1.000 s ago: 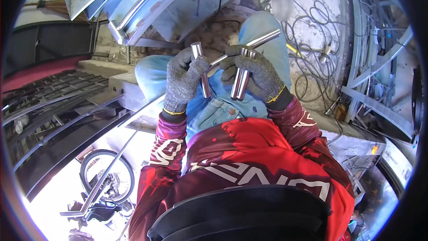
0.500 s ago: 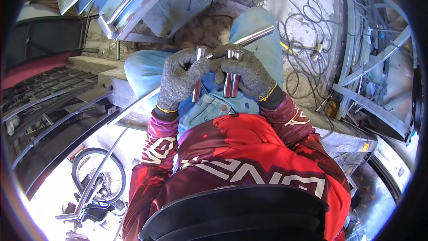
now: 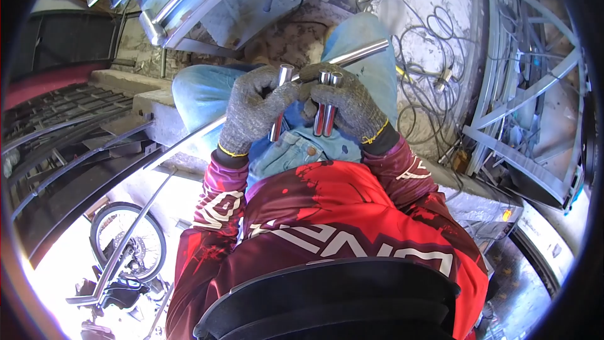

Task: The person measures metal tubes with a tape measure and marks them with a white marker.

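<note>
My left hand (image 3: 253,108), in a grey knit glove, grips one short chrome tube (image 3: 275,130). The tube stands out above and below the fingers, slightly tilted. Two more short chrome tubes (image 3: 324,121) lie side by side in my right hand (image 3: 353,102), which wears a matching glove and is closed round them. Both hands are close together over my lap, fingertips nearly meeting. Behind them a long shiny metal tube (image 3: 363,51) slants across my thighs, partly hidden by the gloves.
Bent sheet metal (image 3: 251,16) stands ahead. Tangled cables (image 3: 421,44) lie on the floor to the right, beside a metal frame (image 3: 522,97). Metal grillwork (image 3: 63,123) is at left, and a motorbike wheel (image 3: 129,242) shows at lower left.
The view has shifted slightly. Both hands keep their grip on the short tubes, and the tubes hardly move relative to each other.
</note>
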`<action>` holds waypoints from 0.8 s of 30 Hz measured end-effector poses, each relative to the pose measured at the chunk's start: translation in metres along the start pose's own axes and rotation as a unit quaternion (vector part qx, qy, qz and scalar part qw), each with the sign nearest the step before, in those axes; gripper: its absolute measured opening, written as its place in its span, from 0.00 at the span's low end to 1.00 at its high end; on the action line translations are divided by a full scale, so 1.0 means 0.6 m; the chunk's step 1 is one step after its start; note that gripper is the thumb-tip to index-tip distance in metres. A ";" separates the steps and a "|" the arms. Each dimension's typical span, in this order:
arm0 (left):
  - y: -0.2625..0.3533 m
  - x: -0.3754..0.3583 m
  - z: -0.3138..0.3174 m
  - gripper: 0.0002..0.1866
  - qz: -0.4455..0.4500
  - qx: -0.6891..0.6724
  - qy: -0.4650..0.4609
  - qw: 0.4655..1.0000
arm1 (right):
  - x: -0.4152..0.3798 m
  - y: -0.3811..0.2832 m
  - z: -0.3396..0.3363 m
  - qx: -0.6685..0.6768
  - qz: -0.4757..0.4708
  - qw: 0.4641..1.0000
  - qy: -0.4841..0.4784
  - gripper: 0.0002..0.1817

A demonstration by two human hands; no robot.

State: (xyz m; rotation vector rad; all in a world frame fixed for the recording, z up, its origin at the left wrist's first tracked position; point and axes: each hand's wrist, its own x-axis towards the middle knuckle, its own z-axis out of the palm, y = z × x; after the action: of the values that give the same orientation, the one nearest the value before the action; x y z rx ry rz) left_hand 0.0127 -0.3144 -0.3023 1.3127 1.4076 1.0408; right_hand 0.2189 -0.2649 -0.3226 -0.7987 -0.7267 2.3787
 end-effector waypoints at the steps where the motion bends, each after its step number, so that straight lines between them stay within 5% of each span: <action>1: 0.001 0.001 0.001 0.16 0.007 0.000 -0.001 1.000 | 0.000 -0.002 0.001 -0.005 0.003 1.000 0.001 0.19; 24: -0.003 -0.006 -0.005 0.11 -0.044 -0.026 0.008 0.999 | -0.001 -0.003 0.001 -0.007 0.023 1.000 0.016 0.19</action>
State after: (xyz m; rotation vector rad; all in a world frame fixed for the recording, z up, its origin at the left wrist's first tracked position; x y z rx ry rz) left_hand 0.0093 -0.3182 -0.3031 1.1977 1.4280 1.0242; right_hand 0.2193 -0.2639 -0.3208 -0.8653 -0.7215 2.3977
